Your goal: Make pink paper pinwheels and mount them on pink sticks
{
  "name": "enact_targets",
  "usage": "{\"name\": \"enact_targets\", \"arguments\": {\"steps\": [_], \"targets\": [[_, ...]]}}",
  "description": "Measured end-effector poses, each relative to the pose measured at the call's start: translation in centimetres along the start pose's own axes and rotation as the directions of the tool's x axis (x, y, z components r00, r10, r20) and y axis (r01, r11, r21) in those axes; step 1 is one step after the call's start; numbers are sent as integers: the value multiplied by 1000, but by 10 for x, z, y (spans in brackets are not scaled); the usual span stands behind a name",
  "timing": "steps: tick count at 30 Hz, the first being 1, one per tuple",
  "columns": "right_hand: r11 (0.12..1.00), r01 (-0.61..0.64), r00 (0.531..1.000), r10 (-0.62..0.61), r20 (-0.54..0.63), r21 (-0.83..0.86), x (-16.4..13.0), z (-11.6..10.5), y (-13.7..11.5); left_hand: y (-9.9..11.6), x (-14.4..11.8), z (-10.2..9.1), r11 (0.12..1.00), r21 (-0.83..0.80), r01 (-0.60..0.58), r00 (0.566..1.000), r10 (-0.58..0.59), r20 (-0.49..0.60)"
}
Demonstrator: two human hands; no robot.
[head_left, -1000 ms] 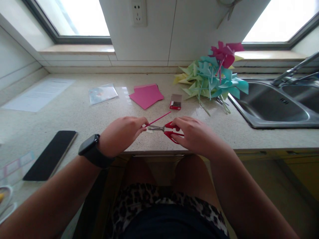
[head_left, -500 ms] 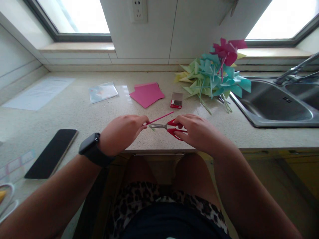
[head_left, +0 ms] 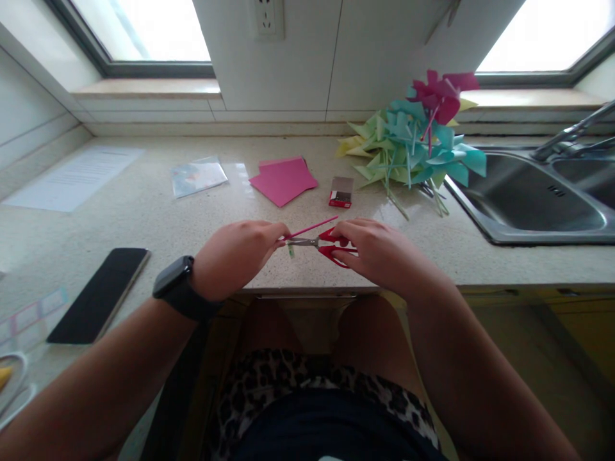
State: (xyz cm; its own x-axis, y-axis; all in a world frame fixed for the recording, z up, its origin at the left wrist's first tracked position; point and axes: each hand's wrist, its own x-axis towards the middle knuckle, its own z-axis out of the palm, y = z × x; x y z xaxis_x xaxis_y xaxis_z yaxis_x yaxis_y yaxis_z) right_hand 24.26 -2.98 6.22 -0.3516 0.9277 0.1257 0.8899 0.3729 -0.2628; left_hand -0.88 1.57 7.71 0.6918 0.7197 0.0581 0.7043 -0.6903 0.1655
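The left grip (head_left: 243, 250) pinches a thin pink stick (head_left: 312, 228), slanting rightward from its fingertips, beside red-handled scissors (head_left: 314, 242) grasped by the right grip (head_left: 372, 244).

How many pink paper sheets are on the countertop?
2 visible, left of the small box: a top sheet and a lower sheet peeking out behind it. More may be hidden underneath.
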Motion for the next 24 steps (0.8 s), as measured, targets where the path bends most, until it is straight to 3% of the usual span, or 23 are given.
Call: {"name": "enact_targets", "arguments": {"steps": [24], "targets": [[999, -30, 999, 31, 22, -41, 17, 13, 8, -12, 7, 14, 999, 6, 51, 999, -51, -12]]}}
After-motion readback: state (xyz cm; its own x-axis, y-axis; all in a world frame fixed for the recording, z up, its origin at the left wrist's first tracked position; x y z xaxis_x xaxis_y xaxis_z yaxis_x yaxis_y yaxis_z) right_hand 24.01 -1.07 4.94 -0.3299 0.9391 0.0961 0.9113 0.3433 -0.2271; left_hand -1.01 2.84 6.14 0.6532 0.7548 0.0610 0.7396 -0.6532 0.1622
